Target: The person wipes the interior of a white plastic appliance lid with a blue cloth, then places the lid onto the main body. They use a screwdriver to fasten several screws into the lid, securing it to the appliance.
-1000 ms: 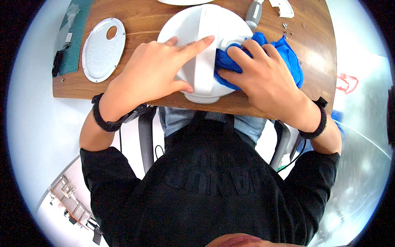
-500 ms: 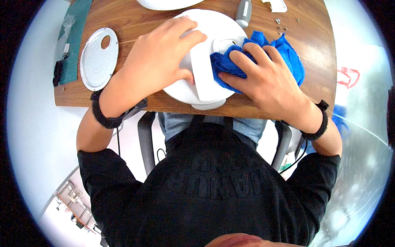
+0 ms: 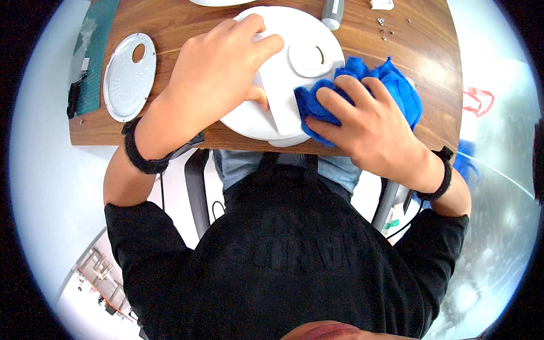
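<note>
A round white plastic housing lies on the table in front of me, with a raised bar across it and a round dial-like disc beside the bar. My left hand is closed over the bar, fingers at its far end and thumb low on its left side. A bunched blue cloth is in my right hand, its fingers curled into the fabric. The cloth rests at the housing's right edge, and the disc is uncovered.
On the wooden table a thin white round plate with a hole lies left, near a green cutting mat. A grey-handled tool, several small screws and a small white part lie at the far right.
My right hand has drawn the blue cloth right and toward me, off the disc, which now shows fully. My left hand keeps its hold on the bar.
</note>
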`<action>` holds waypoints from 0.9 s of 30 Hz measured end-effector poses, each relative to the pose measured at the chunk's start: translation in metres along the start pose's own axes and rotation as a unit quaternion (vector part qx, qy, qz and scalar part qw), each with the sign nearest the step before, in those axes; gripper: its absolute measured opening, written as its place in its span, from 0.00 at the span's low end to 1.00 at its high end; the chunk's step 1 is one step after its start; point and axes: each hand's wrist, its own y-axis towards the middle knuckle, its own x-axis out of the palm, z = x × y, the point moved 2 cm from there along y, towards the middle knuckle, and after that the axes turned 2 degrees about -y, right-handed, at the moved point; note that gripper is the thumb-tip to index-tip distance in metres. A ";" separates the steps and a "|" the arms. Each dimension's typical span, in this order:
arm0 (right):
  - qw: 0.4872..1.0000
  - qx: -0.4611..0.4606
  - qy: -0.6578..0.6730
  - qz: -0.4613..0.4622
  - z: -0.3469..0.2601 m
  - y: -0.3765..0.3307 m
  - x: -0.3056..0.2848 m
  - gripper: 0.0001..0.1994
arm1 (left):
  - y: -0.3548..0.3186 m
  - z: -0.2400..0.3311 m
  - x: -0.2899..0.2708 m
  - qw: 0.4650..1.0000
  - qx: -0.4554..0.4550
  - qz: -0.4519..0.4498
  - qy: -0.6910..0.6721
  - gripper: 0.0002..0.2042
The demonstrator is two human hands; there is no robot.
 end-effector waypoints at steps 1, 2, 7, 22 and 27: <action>1.000 0.012 0.006 -0.004 0.003 -0.001 -0.002 0.18 | 0.000 0.001 -0.002 1.000 -0.008 -0.008 0.001 0.32; 1.000 0.024 0.011 -0.007 0.006 -0.003 -0.004 0.18 | 0.000 0.001 -0.004 1.000 -0.005 -0.014 0.002 0.31; 0.997 0.077 0.024 -0.010 0.014 -0.010 -0.004 0.20 | 0.000 -0.008 -0.009 0.999 0.040 -0.025 0.018 0.27; 0.978 0.141 -0.117 0.095 0.061 0.010 0.015 0.19 | -0.015 -0.020 -0.005 0.995 -0.009 -0.077 -0.069 0.17; 0.983 0.134 -0.082 0.097 0.070 0.007 0.013 0.23 | -0.011 -0.015 -0.002 0.996 -0.015 -0.068 -0.060 0.16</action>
